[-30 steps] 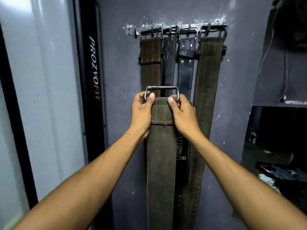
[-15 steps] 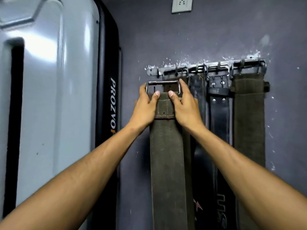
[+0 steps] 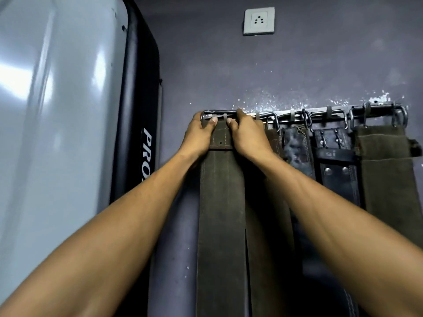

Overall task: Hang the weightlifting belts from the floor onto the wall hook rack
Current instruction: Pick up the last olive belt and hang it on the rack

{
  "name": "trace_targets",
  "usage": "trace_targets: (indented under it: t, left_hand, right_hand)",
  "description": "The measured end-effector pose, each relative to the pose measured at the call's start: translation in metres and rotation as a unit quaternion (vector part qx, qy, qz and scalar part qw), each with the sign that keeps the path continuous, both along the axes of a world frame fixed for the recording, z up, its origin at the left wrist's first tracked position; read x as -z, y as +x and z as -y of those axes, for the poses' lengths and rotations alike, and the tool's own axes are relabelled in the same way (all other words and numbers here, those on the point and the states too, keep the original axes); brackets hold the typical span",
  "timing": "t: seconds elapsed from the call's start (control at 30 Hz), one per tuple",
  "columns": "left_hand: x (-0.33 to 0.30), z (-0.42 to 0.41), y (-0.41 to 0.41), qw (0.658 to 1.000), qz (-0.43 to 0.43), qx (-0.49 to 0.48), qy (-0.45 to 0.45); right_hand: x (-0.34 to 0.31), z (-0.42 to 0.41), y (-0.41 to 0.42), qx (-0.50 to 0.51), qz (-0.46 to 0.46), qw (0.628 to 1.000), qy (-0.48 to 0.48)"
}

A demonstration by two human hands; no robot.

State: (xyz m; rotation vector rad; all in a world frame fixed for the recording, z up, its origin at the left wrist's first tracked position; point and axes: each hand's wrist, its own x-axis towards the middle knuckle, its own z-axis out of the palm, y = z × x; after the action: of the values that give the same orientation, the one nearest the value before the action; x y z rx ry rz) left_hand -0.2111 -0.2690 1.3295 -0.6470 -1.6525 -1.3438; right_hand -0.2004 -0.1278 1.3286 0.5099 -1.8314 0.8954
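Both hands grip top of olive belt (image 3: 220, 202) w/ curled fingers: left hand (image 3: 198, 136) on its 9 o'clock edge, right hand (image 3: 246, 136) on 3 o'clock edge, thumbs pressed on front. Its buckle (image 3: 219, 113) sits at hook rack's (image 3: 320, 112) far-left end; whether it's hooked, can't tell. Brown belt (image 3: 273, 143), black belts, another olive belt (image 3: 386, 170) hang toward 3 o'clock. Wall socket (image 3: 259, 21) at 12.

Left hand (image 3: 198, 136) and right hand (image 3: 248, 136) raised, fingers (image 3: 211, 121) curled.
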Motion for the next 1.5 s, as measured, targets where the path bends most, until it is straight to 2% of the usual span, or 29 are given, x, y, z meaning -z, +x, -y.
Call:
trace_targets:
  t: [0.13,0.33,0.4,0.47,0.57,0.63,0.73,0.9,1.0,1.17,1.27,1.33,1.5]
  left_hand:
    - [0.003,0.0,0.0,1.0,0.007,-0.003,-0.011]
    - [-0.005,0.01,0.006,0.994,0.1,-0.001,-0.052]
    - [0.004,0.007,0.005,0.993,0.103,-0.026,-0.059]
    - [0.023,0.0,0.003,0.993,0.091,-0.059,-0.045]
    - [0.063,-0.006,0.0,0.997,0.052,-0.051,0.029]
    - [0.085,-0.008,-0.003,0.995,0.066,-0.044,0.068]
    - [0.106,-0.012,-0.01,0.99,0.115,0.024,0.078]
    - [0.115,-0.017,-0.017,0.988,0.094,0.042,0.112]
    - [0.126,-0.017,-0.014,0.982,0.105,0.09,0.125]
    - [0.209,-0.015,-0.008,0.969,0.135,0.165,0.122]
    - [0.242,-0.016,-0.01,0.976,0.141,0.12,0.118]
    - [0.242,-0.015,-0.009,0.98,0.132,0.099,0.11]
    - [0.263,-0.021,0.004,0.973,0.117,0.143,0.137]
  right_hand:
    - [0.001,0.001,0.006,0.042,0.013,0.998,0.035]
    - [-0.011,0.003,0.022,0.054,0.093,0.993,0.05]
    - [0.001,0.006,0.023,0.034,0.096,0.995,0.019]
    - [0.025,0.011,0.021,-0.003,0.06,0.997,-0.042]
    - [0.067,0.019,0.018,-0.058,-0.025,0.985,-0.16]
    - [0.09,0.02,0.014,-0.079,-0.03,0.976,-0.202]
    - [0.112,0.02,0.008,-0.076,0.022,0.98,-0.184]
    - [0.119,0.021,0.001,-0.041,0.048,0.984,-0.169]
    - [0.128,0.017,0.005,-0.069,0.041,0.981,-0.178]
    - [0.205,0.004,0.008,-0.133,0.149,0.965,-0.167]
    - [0.241,0.007,0.001,-0.119,0.104,0.971,-0.18]
    - [0.245,0.009,-0.002,-0.117,0.077,0.97,-0.197]
    - [0.261,0.005,-0.002,-0.204,0.102,0.949,-0.218]
